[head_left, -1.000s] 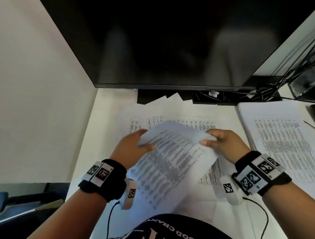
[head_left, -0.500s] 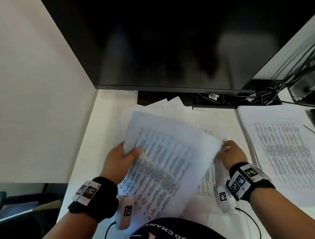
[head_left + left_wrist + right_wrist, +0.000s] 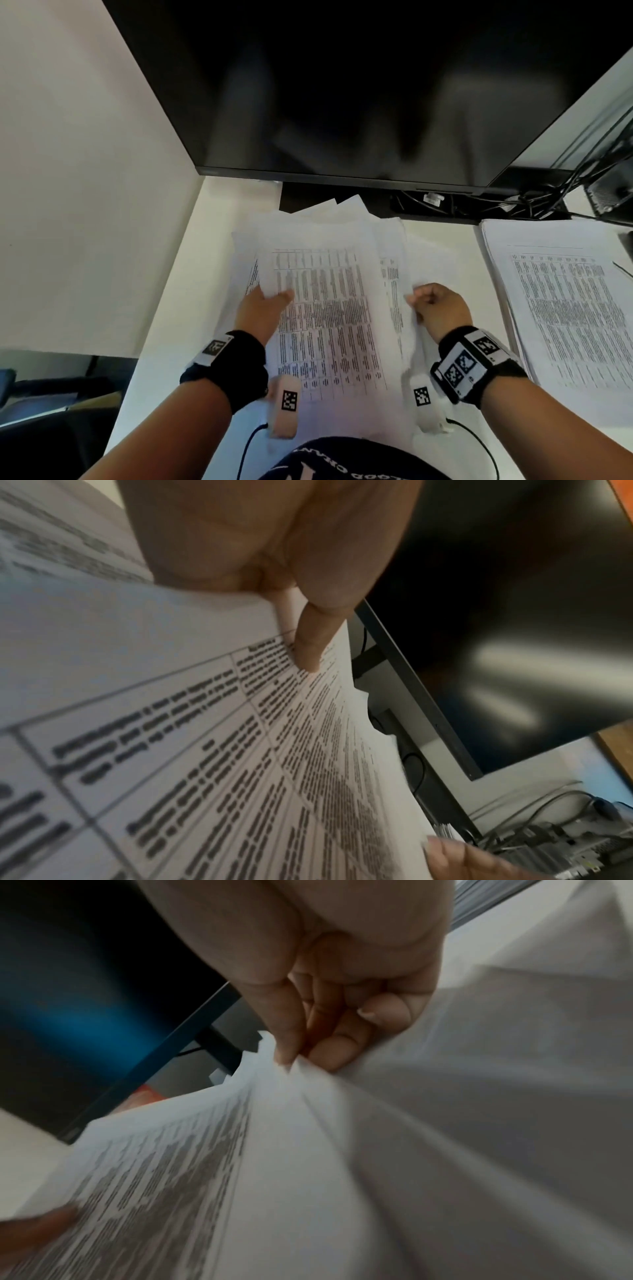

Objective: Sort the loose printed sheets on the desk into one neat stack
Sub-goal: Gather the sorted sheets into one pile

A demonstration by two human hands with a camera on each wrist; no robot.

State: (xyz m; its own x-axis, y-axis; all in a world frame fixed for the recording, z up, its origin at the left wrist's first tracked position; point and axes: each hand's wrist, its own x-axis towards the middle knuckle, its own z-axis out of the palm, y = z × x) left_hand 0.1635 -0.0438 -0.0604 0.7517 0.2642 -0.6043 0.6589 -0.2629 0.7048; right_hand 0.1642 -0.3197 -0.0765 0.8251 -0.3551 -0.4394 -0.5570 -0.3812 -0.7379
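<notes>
A printed sheet (image 3: 329,308) covered with a dense table lies nearly flat over several loose sheets (image 3: 342,212) fanned out on the white desk (image 3: 191,291). My left hand (image 3: 270,301) holds its left edge, thumb (image 3: 308,645) on top and fingers hidden beneath. My right hand (image 3: 421,301) pinches the right edge of the paper between thumb and curled fingers (image 3: 329,1053). The wrist views show the sheet (image 3: 240,750) and the pinched paper edge (image 3: 298,1074) close up and blurred.
A second stack of printed sheets (image 3: 565,308) lies on the desk at the right. A large dark monitor (image 3: 342,85) hangs over the far side, with cables (image 3: 534,202) behind it on the right. A pale partition wall (image 3: 85,171) closes off the left.
The held sheet has turned from a slant to square with the desk and come down over the loose pile. Both hands have drawn back toward me.
</notes>
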